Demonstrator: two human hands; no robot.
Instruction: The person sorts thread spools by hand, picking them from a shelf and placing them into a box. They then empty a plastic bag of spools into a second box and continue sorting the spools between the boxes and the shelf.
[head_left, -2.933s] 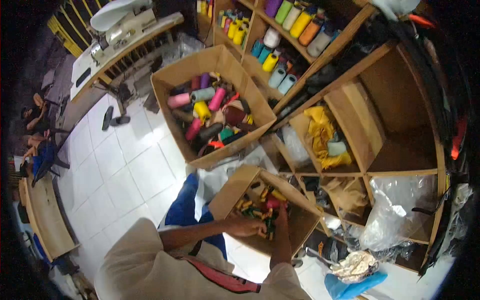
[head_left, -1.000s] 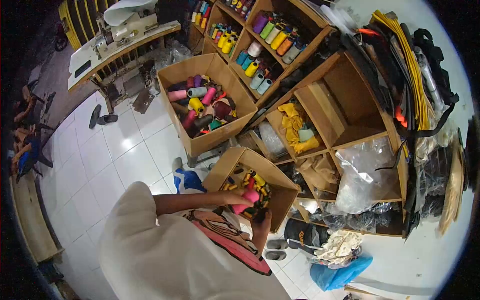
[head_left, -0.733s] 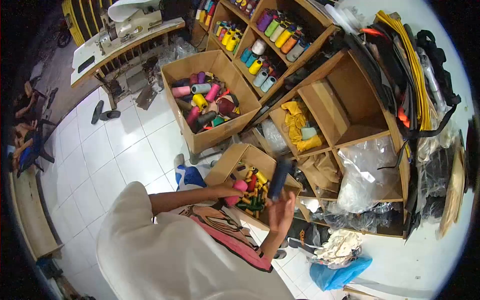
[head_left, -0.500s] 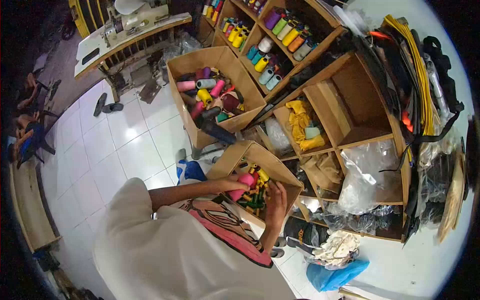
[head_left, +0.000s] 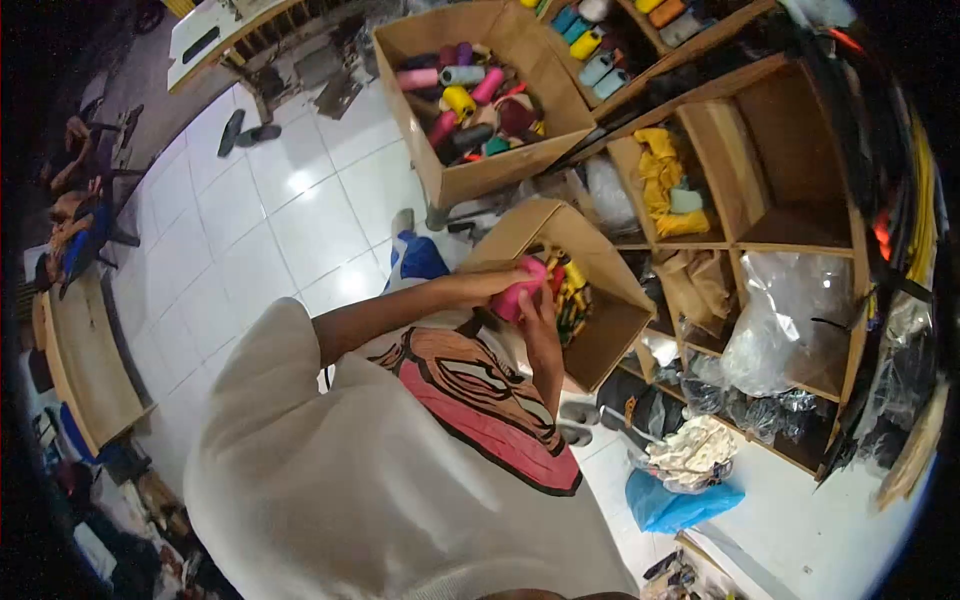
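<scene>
A pink thread cone (head_left: 519, 292) is between my hands, over the near edge of a cardboard box (head_left: 615, 335). My left hand (head_left: 497, 284) is wrapped round the cone from the left. On its right side, the fingers of my right hand (head_left: 540, 318) press against it. Inside the box lie small spools (head_left: 573, 300) in yellow, red and green, partly hidden by my hands. Just beyond stands a larger cardboard box (head_left: 520, 168) holding thread cones of several colours.
Wooden shelves (head_left: 790, 245) with yellow cloth (head_left: 660, 180) and clear plastic (head_left: 770, 330) stand on the right. A blue bag (head_left: 675, 500) lies on the floor. Slippers (head_left: 245, 134) and a table (head_left: 205, 40) are at the upper left. People sit at the far left.
The pink cone has been lifted from among the spools to the box's near edge. My right hand has moved from the box's right side onto the cone. The view has shifted.
</scene>
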